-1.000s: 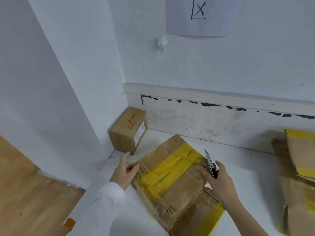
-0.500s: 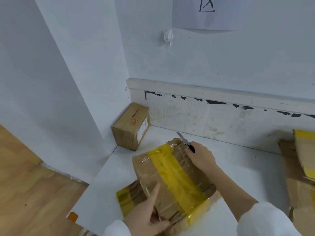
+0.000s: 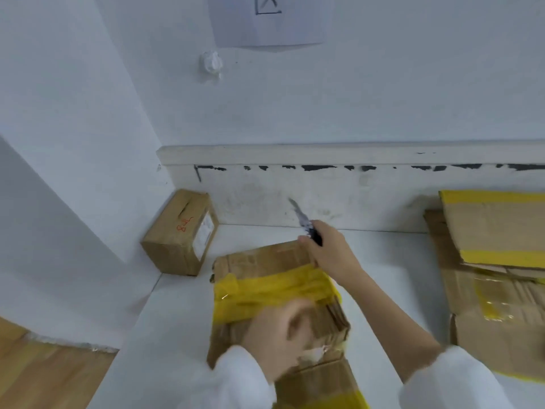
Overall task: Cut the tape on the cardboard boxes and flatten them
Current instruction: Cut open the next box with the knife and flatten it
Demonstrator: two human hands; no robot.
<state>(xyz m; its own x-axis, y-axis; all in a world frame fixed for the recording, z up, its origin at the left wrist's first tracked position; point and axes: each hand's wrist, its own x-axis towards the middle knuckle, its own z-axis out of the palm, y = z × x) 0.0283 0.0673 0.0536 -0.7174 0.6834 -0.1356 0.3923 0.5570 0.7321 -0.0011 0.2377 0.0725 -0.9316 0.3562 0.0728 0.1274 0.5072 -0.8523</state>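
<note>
Cardboard box [image 3: 274, 293] lying on the white table [image 3: 174, 343], roughly centre of the view, wrapped crosswise by a wide band of yellow tape [image 3: 265, 293]; worn and creased, another yellow strip at its near end.

Right hand [image 3: 330, 252] reaching forward from the lower right, forearm bare, white sleeve pushed up near the elbow. Fingers curled round the dark handle of a utility knife [image 3: 306, 224], blade pointing up and away to the left, toward the wall, clear of the cardboard. Heel of the hand over the far right corner of the box; contact there hard to judge.

Left hand [image 3: 280, 329] coming in from the bottom edge, white sleeve at the wrist, laid on the near half of the box just behind the tape band. Motion-blurred; fingers seemingly bent over the cardboard, grip versus flat press not readable.

Hands well apart, one at each end of the box.

Small cardboard box [image 3: 182, 234] standing in the far left corner of the table against the wall, red handwriting on top, white label on its side, apart from the taped box. Stack of flattened cardboard [image 3: 498, 261] with yellow tape strips at the right edge of the table. Sheet of paper [image 3: 268, 19] stuck on the wall above, white hook [image 3: 211, 63] below it. Wooden floor [image 3: 44, 376] at lower left.
</note>
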